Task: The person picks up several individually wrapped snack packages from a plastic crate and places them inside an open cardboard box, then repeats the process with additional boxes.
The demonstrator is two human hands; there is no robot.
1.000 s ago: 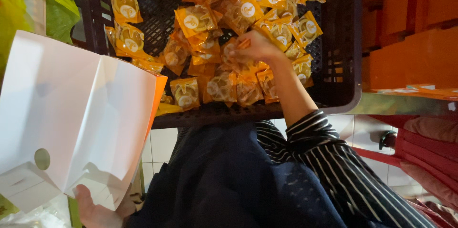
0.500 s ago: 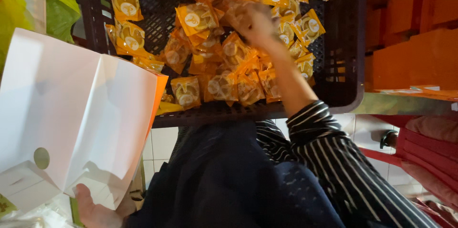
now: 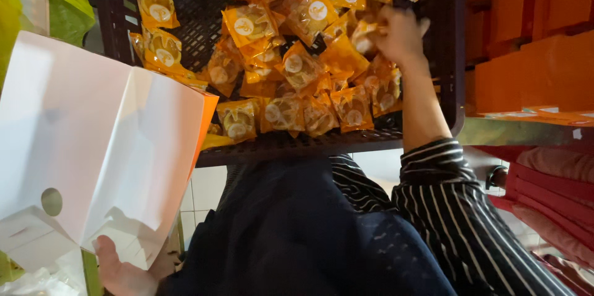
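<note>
Orange packets (image 3: 297, 60) fill the crate (image 3: 445, 85); right hand (image 3: 399, 36) reaches in, arm outstretched.

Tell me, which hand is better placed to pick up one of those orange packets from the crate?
The right hand. It is already inside the dark crate, its fingers on the orange packets. The left hand is low and busy holding the open white box, away from the crate.
</note>
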